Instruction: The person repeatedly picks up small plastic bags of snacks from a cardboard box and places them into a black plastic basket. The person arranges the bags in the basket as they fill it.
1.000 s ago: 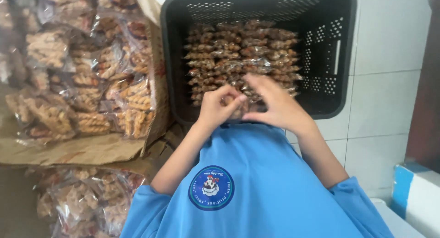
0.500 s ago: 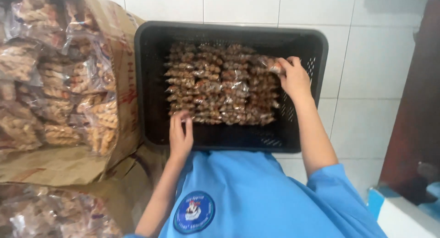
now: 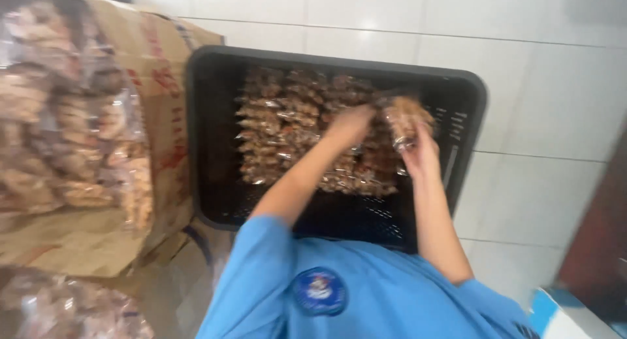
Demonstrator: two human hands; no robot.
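Both hands now meet over blurred brown snack packet [image 3: 403,120] in crate [image 3: 215,182]

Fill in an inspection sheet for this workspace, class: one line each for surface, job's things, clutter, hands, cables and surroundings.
Surface: white tiled floor.
Job's things: black plastic crate holding rows of clear snack packets; one snack packet lifted above them.
Clutter: open cardboard box of bagged snacks beside the crate.
Hands: right hand grips the lifted packet; left hand blurred over the rows, grip unclear.
Cables: nothing seen.
Surroundings: blue-and-white box, dark wooden furniture.
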